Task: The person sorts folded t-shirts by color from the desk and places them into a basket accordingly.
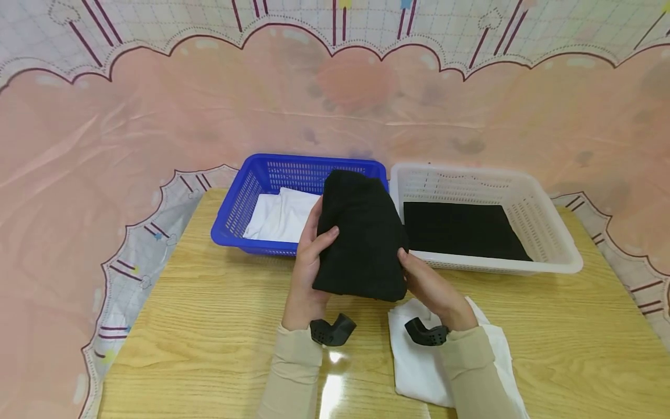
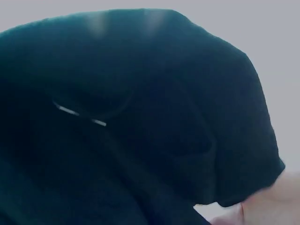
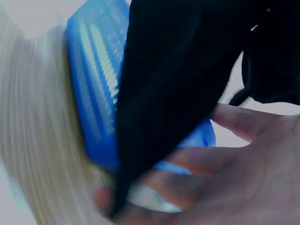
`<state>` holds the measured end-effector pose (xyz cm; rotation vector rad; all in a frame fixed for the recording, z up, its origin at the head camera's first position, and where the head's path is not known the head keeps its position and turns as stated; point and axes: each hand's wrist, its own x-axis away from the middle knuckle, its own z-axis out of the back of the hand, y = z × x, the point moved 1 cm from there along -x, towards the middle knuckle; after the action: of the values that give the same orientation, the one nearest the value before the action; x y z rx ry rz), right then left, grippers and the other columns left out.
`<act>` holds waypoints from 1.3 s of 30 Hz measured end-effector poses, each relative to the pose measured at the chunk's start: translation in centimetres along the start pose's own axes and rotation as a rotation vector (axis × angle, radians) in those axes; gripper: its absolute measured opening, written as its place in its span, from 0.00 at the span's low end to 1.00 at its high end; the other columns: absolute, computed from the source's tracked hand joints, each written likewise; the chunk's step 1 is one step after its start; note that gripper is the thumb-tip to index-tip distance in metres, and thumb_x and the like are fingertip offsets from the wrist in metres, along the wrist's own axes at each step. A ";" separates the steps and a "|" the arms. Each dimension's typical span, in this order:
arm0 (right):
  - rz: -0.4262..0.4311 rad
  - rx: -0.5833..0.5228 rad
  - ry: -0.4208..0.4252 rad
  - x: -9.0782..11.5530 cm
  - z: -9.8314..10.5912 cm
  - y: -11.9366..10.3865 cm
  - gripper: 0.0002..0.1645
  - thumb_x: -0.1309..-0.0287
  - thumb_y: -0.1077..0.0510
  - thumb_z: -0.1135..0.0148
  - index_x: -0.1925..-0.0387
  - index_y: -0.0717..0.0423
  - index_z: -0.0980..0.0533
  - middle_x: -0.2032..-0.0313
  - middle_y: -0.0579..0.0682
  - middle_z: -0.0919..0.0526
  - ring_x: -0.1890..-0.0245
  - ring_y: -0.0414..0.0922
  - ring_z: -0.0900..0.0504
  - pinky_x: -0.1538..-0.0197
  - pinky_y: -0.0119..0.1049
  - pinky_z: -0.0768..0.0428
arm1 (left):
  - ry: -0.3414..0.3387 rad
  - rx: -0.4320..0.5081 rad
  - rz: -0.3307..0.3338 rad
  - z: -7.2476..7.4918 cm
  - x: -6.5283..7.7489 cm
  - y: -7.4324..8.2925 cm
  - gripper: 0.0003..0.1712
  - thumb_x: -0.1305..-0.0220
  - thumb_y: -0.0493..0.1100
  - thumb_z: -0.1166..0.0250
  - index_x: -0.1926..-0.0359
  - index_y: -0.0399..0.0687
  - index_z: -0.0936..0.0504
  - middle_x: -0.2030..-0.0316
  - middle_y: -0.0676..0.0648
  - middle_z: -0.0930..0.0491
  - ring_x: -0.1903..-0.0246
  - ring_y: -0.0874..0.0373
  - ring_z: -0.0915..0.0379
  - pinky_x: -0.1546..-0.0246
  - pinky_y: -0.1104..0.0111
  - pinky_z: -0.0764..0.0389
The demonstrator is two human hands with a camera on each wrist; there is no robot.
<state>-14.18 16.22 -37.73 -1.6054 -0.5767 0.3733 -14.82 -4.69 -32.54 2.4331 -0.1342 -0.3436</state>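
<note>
Both hands hold a folded black cloth point(image 1: 361, 238) up in front of the baskets. My left hand point(image 1: 307, 265) grips its left side, thumb on top and fingers along the edge behind. At the lower right corner, my right hand point(image 1: 435, 291) pinches it with the thumb on the near face. The right wrist view shows those fingers point(image 3: 187, 180) spread under the cloth's hanging edge. A curved seam and two short white marks show on the black cloth point(image 2: 140, 93) in the left wrist view. Beneath the right forearm, a folded white cloth point(image 1: 413, 366) lies on the table.
A blue basket point(image 1: 226, 218) with white cloth point(image 1: 285, 212) inside stands at back left, partly behind the held cloth. Beside it, a white basket point(image 1: 557, 238) contains a flat black cloth point(image 1: 460, 230). The wooden table point(image 1: 209, 337) meets a patterned curtain point(image 1: 209, 116) behind the baskets.
</note>
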 end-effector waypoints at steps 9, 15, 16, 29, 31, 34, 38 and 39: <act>0.160 -0.516 -0.119 0.7 0.1 -0.4 0.26 0.34 0.44 0.76 0.50 0.48 0.34 0.57 0.44 0.26 0.60 0.38 0.23 0.58 0.32 0.24 | 0.004 0.072 0.059 -0.3 -0.1 -0.7 0.28 0.36 0.33 0.52 0.35 0.52 0.42 0.38 0.46 0.42 0.46 0.53 0.38 0.48 0.65 0.32; 0.176 -0.571 0.114 1.1 0.2 -1.4 0.18 0.34 0.47 0.62 0.53 0.49 0.30 0.62 0.44 0.22 0.66 0.39 0.21 0.63 0.29 0.23 | -0.114 0.053 0.046 -0.7 -0.7 -1.6 0.26 0.37 0.29 0.53 0.38 0.43 0.40 0.45 0.42 0.35 0.52 0.53 0.31 0.54 0.64 0.27; 0.155 -0.564 0.177 1.3 0.2 -1.5 0.17 0.35 0.47 0.60 0.52 0.49 0.31 0.62 0.43 0.23 0.66 0.38 0.21 0.63 0.29 0.23 | -0.123 0.016 0.059 -0.7 -0.8 -1.8 0.25 0.37 0.30 0.53 0.38 0.43 0.40 0.45 0.42 0.35 0.52 0.52 0.32 0.54 0.63 0.27; 0.179 -0.512 0.465 1.9 1.6 -2.2 0.24 0.38 0.58 0.50 0.42 0.48 0.43 0.52 0.48 0.32 0.62 0.42 0.22 0.61 0.35 0.22 | -0.063 -0.366 0.147 -0.2 -1.0 -3.3 0.24 0.35 0.39 0.49 0.38 0.54 0.39 0.44 0.46 0.34 0.50 0.50 0.32 0.53 0.61 0.28; 0.195 -0.486 0.483 1.9 1.7 -2.4 0.24 0.39 0.61 0.49 0.42 0.51 0.42 0.53 0.49 0.31 0.62 0.43 0.21 0.61 0.37 0.22 | -0.043 -0.391 0.138 0.0 -1.2 -3.5 0.24 0.35 0.39 0.48 0.38 0.53 0.39 0.44 0.46 0.34 0.51 0.51 0.31 0.52 0.61 0.28; 0.220 -0.471 0.520 2.0 2.0 -2.6 0.24 0.40 0.63 0.48 0.44 0.53 0.41 0.54 0.50 0.29 0.63 0.43 0.20 0.62 0.37 0.21 | -0.018 -0.439 0.167 0.2 -1.3 -4.0 0.25 0.36 0.43 0.47 0.38 0.52 0.40 0.44 0.46 0.34 0.50 0.52 0.33 0.50 0.62 0.30; 0.292 -0.494 0.576 2.3 2.6 -2.7 0.23 0.41 0.67 0.48 0.45 0.56 0.39 0.58 0.50 0.25 0.65 0.44 0.19 0.65 0.37 0.21 | -0.026 -0.553 0.252 0.3 -1.3 -5.0 0.33 0.40 0.52 0.42 0.37 0.57 0.45 0.43 0.51 0.36 0.47 0.55 0.35 0.47 0.61 0.33; 0.313 -0.508 0.585 2.4 2.7 -2.7 0.22 0.41 0.68 0.48 0.45 0.57 0.39 0.58 0.51 0.24 0.65 0.45 0.19 0.66 0.37 0.21 | -0.036 -0.583 0.273 0.2 -1.3 -5.3 0.36 0.42 0.53 0.41 0.36 0.59 0.47 0.42 0.52 0.38 0.46 0.56 0.36 0.47 0.61 0.34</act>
<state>-14.15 19.96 -35.12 -2.1835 0.0440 -0.0375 -16.10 -0.44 -35.78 1.8064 -0.3288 -0.2584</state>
